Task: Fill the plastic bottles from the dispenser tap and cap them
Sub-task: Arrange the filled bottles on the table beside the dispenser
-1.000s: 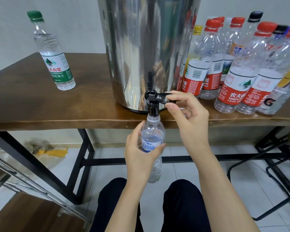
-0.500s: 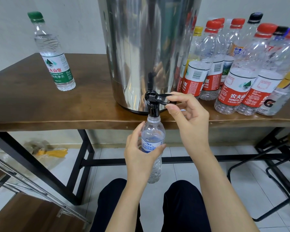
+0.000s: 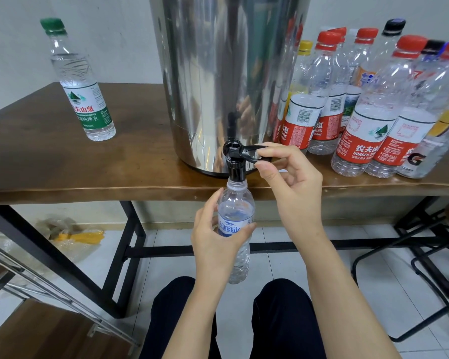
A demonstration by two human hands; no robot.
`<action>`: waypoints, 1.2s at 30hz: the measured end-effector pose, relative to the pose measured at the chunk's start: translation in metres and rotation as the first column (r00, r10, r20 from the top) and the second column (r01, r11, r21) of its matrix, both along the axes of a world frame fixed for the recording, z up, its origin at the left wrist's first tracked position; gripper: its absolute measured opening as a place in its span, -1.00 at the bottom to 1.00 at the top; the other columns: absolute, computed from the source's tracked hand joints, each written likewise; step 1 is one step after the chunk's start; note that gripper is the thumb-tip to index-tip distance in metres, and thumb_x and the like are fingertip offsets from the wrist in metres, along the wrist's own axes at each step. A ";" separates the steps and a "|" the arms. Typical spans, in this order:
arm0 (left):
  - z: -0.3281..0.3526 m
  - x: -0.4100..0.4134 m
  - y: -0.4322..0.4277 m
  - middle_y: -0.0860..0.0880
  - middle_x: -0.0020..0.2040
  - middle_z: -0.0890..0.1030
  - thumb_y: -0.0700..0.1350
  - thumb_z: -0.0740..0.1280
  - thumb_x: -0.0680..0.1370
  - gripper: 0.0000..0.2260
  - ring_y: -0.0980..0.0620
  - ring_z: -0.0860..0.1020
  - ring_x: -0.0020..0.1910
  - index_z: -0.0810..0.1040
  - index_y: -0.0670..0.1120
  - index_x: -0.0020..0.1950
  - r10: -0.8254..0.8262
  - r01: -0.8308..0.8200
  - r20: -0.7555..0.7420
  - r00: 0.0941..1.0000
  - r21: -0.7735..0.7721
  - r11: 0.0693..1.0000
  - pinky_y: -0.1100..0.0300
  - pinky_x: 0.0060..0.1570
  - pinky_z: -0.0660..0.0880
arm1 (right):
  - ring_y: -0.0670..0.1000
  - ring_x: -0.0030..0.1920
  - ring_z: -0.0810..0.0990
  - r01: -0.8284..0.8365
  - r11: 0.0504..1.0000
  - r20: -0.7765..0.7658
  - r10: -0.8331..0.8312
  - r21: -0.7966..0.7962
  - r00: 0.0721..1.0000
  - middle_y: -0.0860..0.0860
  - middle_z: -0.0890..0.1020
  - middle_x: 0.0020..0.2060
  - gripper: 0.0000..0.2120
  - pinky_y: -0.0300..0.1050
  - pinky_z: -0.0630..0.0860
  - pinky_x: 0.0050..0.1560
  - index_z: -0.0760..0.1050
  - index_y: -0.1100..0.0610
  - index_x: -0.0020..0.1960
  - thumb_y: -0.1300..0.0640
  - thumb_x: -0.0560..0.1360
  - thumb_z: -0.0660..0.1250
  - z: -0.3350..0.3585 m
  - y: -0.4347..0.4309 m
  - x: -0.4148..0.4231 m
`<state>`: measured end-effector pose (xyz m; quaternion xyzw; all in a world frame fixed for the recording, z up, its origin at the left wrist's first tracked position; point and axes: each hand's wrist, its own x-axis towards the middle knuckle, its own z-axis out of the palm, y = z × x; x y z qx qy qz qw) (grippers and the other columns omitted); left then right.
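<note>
Hands: left hand [image 3: 215, 244] is wrapped round the middle of the small clear bottle [image 3: 236, 229], thumb on the near-left side, fingertips curling over the blue label on the right. Right hand [image 3: 293, 187] has thumb and forefinger pinched on the black tap lever [image 3: 254, 152].
Bottle in hand: sits just below the front edge of the worktop [image 3: 88, 172], out over the floor between the knees. Long axis is pretty much vertical, open neck pointing straight up, base pointing down at the tiles. No cap on it.
Neck and tap: the mouth is tucked right up under the black tap spout [image 3: 235, 169], looks like touching or near enough. Can't make out a stream of water.
Fill level: honestly can't tell, plastic and water are both clear.
Lever: sticks out sideways to the right from the tap head, roughly level.
Dispenser: big shiny steel dispenser [image 3: 226, 81] standing on the worktop, tap at its bottom front, hanging over the edge.
Green-cap bottle: one capped green-cap bottle [image 3: 82, 84] stands upright on the left, well apart from the dispenser, looks full.
Right-side bunch: a cluster of capped bottles [image 3: 368, 104] just beside the dispenser on the right, all upright, mostly red caps plus a yellow and a couple of black ones, packed touching each other.
Floor: yellowish plastic bag [image 3: 73, 234] lying under the worktop on the left.
</note>
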<state>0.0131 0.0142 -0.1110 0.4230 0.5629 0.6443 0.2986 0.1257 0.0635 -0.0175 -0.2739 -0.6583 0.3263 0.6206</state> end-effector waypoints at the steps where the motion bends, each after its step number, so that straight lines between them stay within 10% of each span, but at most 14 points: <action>1: 0.000 0.000 0.000 0.06 0.27 0.57 -0.19 0.66 0.28 -0.25 0.06 0.58 0.22 0.47 0.15 0.39 0.000 0.000 -0.002 1.000 0.001 1.000 -0.03 0.21 0.56 | -0.17 -0.11 0.58 0.001 1.000 -0.002 -0.001 -0.002 1.000 -0.20 0.66 0.00 -0.81 -0.24 0.52 -0.08 0.58 -0.07 -0.01 0.22 0.50 0.40 0.000 0.000 0.000; 36: 0.004 0.000 -0.002 0.04 0.26 0.57 -0.22 0.65 0.28 -0.26 0.09 0.59 0.19 0.48 0.11 0.39 -0.010 0.010 0.000 1.000 -0.003 1.000 0.09 0.17 0.58 | -0.14 -0.12 0.58 0.017 1.000 -0.005 -0.017 0.019 1.000 -0.24 0.65 0.01 -0.82 -0.13 0.58 -0.09 0.58 -0.07 0.01 0.19 0.51 0.40 -0.003 0.003 -0.001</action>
